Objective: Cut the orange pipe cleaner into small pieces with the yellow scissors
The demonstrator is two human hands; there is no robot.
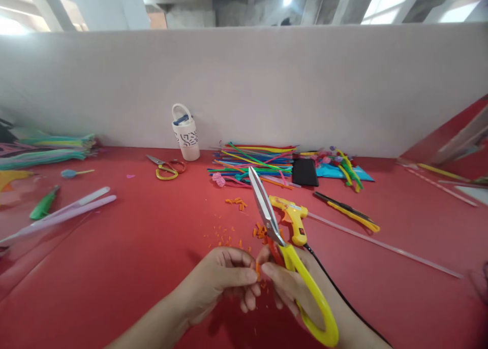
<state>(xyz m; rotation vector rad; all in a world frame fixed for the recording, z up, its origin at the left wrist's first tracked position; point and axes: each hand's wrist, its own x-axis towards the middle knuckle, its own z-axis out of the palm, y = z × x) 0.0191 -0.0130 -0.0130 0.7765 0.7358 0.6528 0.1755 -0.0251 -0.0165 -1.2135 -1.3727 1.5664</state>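
Thumb and fingers of my left hand [223, 275] pinch a short orange fuzzy piece [258, 271], which looks like cut pipe cleaner. My right hand [284, 280] has its fingertips at the same piece. Hooked on that hand are large scissors [314, 308] with yellow and red handles, blades closed and pointing up and away. Just beyond the hands lie a small pile of orange pieces [259, 232] and scattered orange fluff [223, 235]. A second group of orange pieces [237, 202] sits farther back. The yellow glue gun [294, 218] lies beside the scissors blades.
On the red table [152, 247], colourful pipe cleaners [255, 161], a black phone-like slab [305, 172] and a white cup [186, 138] stand along the grey partition [244, 85]. Other scissors [164, 168] lie left. A clear glue stick [389, 246] and the gun's black cord [339, 290] stretch right.
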